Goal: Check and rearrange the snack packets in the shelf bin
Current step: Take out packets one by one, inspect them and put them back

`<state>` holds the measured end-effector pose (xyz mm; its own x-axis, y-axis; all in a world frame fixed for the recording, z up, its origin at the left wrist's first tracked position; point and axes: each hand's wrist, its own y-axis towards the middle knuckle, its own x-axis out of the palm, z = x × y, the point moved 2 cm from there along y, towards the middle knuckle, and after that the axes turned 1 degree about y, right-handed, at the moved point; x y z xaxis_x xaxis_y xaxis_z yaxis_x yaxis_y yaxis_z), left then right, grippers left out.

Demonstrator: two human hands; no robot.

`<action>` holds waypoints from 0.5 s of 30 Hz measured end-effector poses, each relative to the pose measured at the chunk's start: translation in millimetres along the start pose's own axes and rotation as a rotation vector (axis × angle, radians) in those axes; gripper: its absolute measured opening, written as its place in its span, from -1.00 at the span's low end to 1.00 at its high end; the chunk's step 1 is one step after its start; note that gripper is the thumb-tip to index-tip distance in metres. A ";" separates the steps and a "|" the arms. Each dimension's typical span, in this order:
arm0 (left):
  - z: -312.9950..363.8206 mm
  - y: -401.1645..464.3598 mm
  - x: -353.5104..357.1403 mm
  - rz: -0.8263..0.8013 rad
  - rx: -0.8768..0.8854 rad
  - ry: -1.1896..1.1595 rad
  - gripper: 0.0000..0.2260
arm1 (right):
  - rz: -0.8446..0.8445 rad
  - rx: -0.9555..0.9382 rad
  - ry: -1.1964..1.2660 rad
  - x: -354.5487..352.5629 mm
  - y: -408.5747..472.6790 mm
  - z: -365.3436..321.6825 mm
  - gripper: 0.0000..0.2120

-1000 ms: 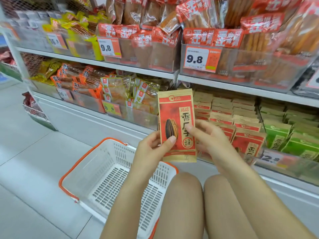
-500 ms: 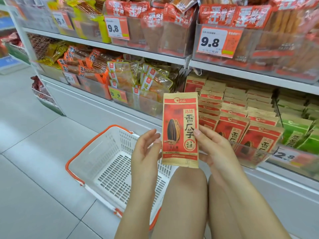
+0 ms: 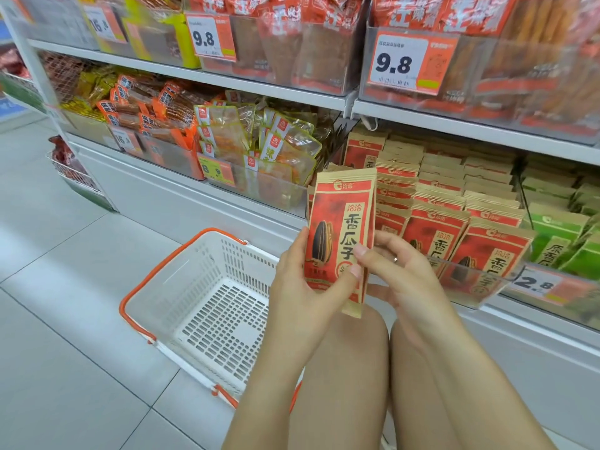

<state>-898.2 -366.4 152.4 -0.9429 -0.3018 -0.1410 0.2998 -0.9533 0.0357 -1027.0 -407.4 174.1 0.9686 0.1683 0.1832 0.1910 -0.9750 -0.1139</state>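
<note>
Red packet [image 3: 341, 235] upright between the hands, left hand [image 3: 302, 287] gripping its lower edge, right hand [image 3: 399, 274] pinching its right side, just left of the shelf bin [image 3: 470, 271]; likely to slip into the basket [image 3: 194, 287] below if either pinch loosens.

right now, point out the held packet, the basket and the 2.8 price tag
held packet [image 3: 341, 222], head view, middle of its red front
basket [image 3: 168, 264], head view, orange rim on its left side
2.8 price tag [image 3: 535, 282], head view, on the printed digits
</note>
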 end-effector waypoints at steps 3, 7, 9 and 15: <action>-0.9 1.2 1.1 -0.015 -0.001 0.016 -0.26 | -0.023 0.013 0.001 1.0 -0.6 -1.9 -0.80; 0.3 2.9 1.1 -0.093 0.034 -0.010 -0.44 | -0.046 0.024 -0.012 0.6 -2.1 -5.8 -0.79; 2.4 2.0 1.1 -0.123 0.033 -0.047 -0.52 | -0.052 0.015 -0.023 0.3 -3.8 -7.4 -0.77; 2.6 -2.3 2.1 -0.191 -0.097 -0.179 -0.44 | 0.021 -0.050 -0.146 -1.9 -1.1 -21.7 -0.64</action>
<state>-901.3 -364.8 154.6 -0.9917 -0.1218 0.0415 0.1187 -0.9904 -0.0705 -1032.6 -409.8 195.1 0.9858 0.1641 0.0368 0.1662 -0.9838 -0.0667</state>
